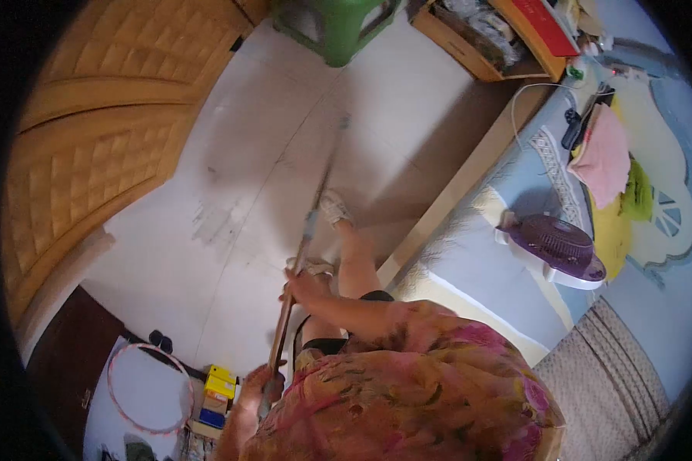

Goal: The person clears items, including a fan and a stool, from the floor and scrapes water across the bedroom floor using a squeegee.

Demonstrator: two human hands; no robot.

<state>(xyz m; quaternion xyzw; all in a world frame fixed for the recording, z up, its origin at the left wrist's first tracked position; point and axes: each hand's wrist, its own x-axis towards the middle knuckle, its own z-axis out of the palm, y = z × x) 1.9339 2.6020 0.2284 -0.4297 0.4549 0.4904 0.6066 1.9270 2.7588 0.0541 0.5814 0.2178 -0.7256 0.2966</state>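
Observation:
A long pole (287, 315) runs diagonally from near my body up over the pale floor, its far end thin and blurred near a small greenish spot. Closer to my body, my left hand (260, 390) is wrapped round the pole's lower end. Farther along, my right hand (307, 286) grips its middle, with the arm crossing in front of my legs. Both shoes show beyond the hands, one shoe (333, 207) to the right of the pole. What the far end carries cannot be made out.
Wooden doors (108, 146) line the left. At the top stand a green stool (338, 31) and an open wooden drawer (469, 50). On the right a bed (492, 261) holds a purple basket (557, 244) and pink cloth (603, 157). A hoop (112, 388) and boxes are lower left.

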